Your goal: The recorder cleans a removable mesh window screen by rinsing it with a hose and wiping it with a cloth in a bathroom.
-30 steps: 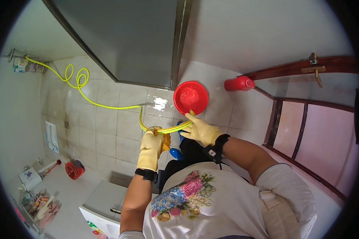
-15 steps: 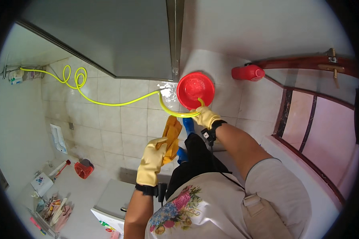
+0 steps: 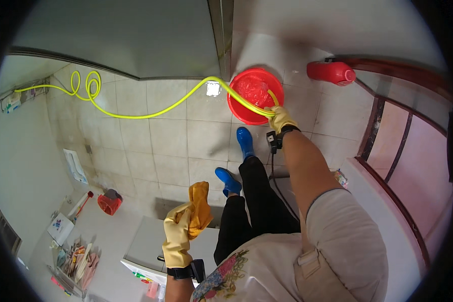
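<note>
My right hand (image 3: pixel 281 119), in a pale yellow rubber glove, is closed round a bright yellow-green hose (image 3: pixel 173 106) at the near right rim of a red basin (image 3: pixel 232 108). The hose end bends over into the basin, where the water looks stirred. The hose runs back in loops to the far left wall. My left hand (image 3: pixel 177 229), gloved the same way, grips an orange cloth (image 3: pixel 200 207) near my left side, well apart from the basin. The left fingertips are partly hidden by the cloth.
A grey panel (image 3: pixel 121 35) stands beyond the basin. At the right, a red bottle (image 3: pixel 331 73) stands by the brown door frame (image 3: pixel 370 123). My blue boots (image 3: pixel 244 143) are on the tiled floor. A red brush holder (image 3: pixel 109 202) and a white cabinet (image 3: pixel 145 270) are at the left.
My left hand has drawn back toward me with the orange cloth. My right hand keeps the hose and sits farther right along the basin's rim; the hose now arches higher across the basin.
</note>
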Available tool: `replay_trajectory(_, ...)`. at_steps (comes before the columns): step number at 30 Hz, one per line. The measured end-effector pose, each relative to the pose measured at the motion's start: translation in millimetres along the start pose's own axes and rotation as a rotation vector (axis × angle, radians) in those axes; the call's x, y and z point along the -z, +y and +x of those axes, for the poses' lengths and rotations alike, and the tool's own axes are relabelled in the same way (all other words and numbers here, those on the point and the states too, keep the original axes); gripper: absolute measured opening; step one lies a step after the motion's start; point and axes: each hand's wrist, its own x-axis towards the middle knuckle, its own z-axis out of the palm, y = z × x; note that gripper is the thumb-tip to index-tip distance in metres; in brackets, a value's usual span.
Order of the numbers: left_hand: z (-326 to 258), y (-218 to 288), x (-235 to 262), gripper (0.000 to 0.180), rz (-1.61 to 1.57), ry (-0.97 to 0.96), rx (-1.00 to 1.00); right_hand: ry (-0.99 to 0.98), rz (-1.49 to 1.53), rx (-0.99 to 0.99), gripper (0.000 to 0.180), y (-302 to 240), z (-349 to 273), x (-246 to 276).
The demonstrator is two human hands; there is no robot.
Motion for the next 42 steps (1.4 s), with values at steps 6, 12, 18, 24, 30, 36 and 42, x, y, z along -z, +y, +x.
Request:
replay_trajectory(6, 12, -12, 1, 0.024, -0.018, 0.034, 0.068, 0.069, -0.033, 0.072, 0.024, 8, 43, 8)
replay_trajectory(12, 33, -25, -9, 0.024, -0.003, -0.009, 0.062, -0.175, 0.017, 0.194, 0.035, 13, 95, 39)
replay_trajectory(18, 34, -14, -10, 0.022, 0.044, -0.017, 0.07, 0.144, 0.041, 0.059, 0.051, -5, 0, -24)
replay_trajectory(24, 32, -5, -14, 0.022, -0.037, -0.028, 0.023, 0.145, -0.092, 0.143, 0.052, -2, 20, -2)
replay_trajectory(30, 4, 17, -12, 0.022, -0.109, 0.028, -0.034, -0.029, -0.118, 0.292, 0.042, 3, 7, 37)
replay_trajectory(36, -16, 20, -7, 0.022, -0.24, 0.081, -0.188, -0.274, -0.214, 0.376, 0.049, -56, -76, 44)
replay_trajectory(42, -17, 5, -32, 0.02, -0.546, 0.156, -0.339, -0.828, -0.431, 0.838, 0.051, -137, -178, 27)
